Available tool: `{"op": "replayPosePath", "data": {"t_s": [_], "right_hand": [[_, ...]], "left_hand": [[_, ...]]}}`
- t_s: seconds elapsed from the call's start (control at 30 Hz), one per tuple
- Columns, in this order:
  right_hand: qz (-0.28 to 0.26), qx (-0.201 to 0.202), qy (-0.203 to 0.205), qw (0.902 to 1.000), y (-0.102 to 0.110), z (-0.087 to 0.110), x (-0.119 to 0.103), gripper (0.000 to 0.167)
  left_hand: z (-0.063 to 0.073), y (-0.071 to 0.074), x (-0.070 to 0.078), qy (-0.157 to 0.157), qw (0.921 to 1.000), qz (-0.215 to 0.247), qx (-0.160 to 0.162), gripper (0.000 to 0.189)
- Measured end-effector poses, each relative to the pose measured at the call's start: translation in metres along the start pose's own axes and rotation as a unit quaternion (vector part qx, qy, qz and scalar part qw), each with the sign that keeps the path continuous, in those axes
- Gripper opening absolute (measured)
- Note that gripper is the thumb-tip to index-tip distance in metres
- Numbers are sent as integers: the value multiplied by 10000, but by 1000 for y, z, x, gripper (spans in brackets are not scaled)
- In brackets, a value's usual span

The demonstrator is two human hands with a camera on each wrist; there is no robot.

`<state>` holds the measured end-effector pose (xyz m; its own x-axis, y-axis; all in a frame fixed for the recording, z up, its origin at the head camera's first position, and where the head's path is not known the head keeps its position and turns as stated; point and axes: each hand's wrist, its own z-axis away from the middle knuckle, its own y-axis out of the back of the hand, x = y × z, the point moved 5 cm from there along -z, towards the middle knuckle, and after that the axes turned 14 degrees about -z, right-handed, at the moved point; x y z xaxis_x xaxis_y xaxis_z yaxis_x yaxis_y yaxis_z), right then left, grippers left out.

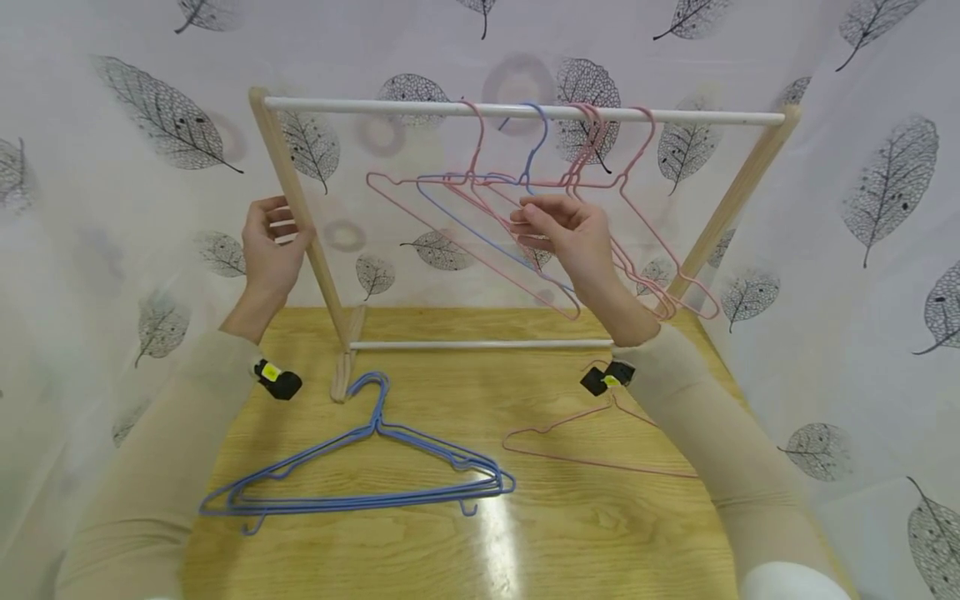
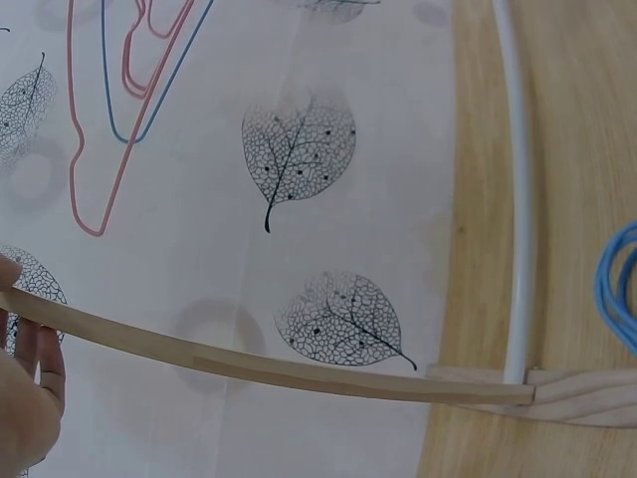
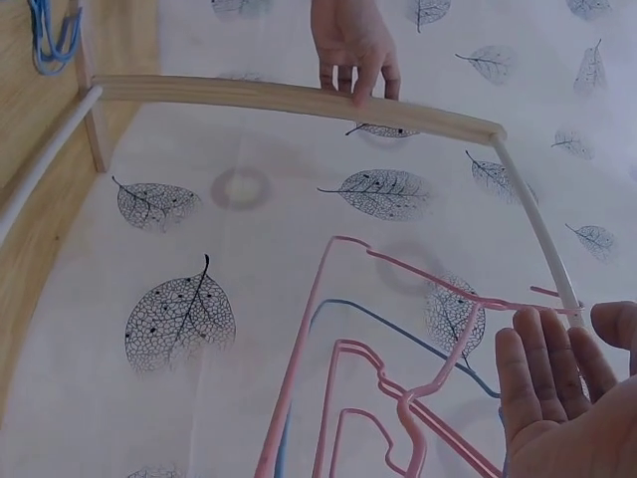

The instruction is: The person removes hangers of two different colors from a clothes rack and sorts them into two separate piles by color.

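My left hand holds the left wooden post of a clothes rack, thumb on the near side and fingers behind. In the right wrist view, the left hand pinches that post from above. My right hand is raised in front of the hanging hangers, its fingers extended with nothing in them; I cannot tell whether it touches one. On the white rail hang a pink hanger at the left, a blue hanger beside it, and several pink hangers further right.
Several blue hangers lie stacked on the wooden table at the front left. A pink hanger lies at the right, partly hidden by my right arm. A lower white bar joins the rack's sides, before a leaf-patterned sheet.
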<state>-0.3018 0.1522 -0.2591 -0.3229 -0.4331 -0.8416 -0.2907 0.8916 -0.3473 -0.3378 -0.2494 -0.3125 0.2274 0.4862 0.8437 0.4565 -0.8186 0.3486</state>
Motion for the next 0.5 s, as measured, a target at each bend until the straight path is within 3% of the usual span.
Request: {"op": "replayPosePath", "data": {"t_s": [0.37, 0.5], "right_hand": [[267, 300, 44, 9992, -12, -36, 12, 20], [620, 433, 48, 9971, -15, -43, 23, 20]], "left_hand": [[-1, -1, 1, 18, 9999, 96, 33, 42], [0, -1, 0, 3, 10000, 92, 31, 41]]}}
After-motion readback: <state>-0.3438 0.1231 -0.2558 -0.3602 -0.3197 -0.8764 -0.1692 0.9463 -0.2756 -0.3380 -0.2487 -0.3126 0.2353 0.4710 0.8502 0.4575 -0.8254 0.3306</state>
